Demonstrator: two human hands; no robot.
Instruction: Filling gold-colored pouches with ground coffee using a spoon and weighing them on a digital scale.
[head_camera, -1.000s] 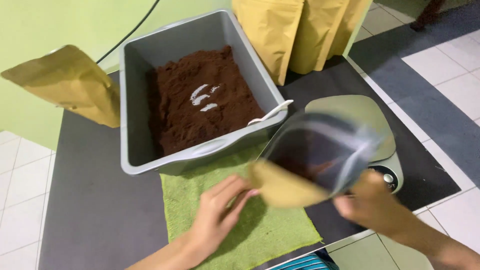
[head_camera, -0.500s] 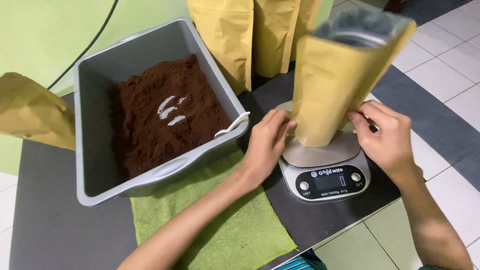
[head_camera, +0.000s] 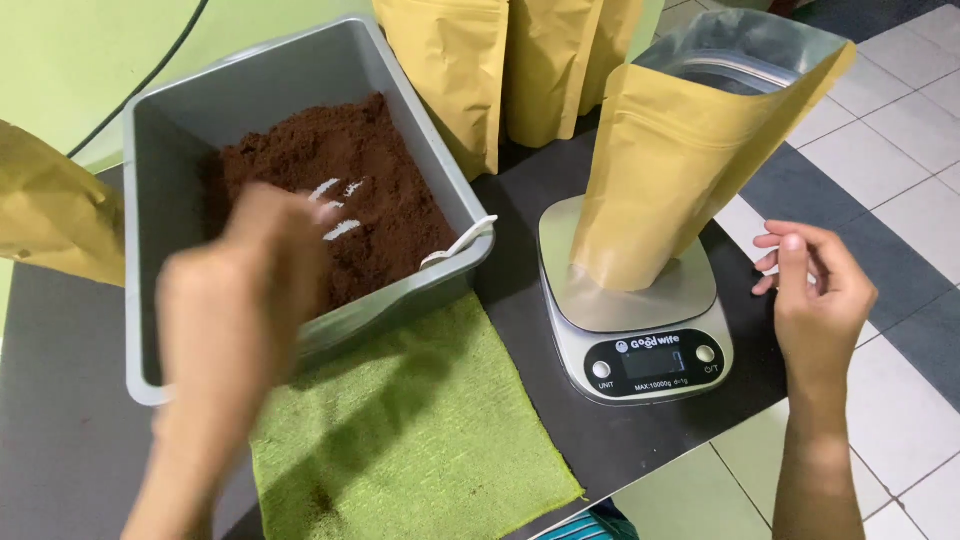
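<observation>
1. My left hand (head_camera: 235, 300) hung over the near part of the gray tub (head_camera: 160, 150), blurred, so I could not tell how far its fingers were open; I saw nothing in it.
2. The white scoop (head_camera: 455, 245) lay inside the tub at its right wall, with the handle leaning up on the rim and the bowl down in the brown powder (head_camera: 330, 190).
3. From my left hand the scoop was to the right and a little farther away, and its long axis ran from the powder up toward the right rim.
4. My right hand (head_camera: 815, 290) was well to the right of the tub, open and loose, holding nothing.
5. Between the tub and my right hand stood the open yellow pouch (head_camera: 680, 170), upright on the kitchen scale (head_camera: 640, 345).
6. So my left hand was the nearer one to the scoop.
7. A green cloth (head_camera: 420, 420) lay just in front of the tub.
</observation>
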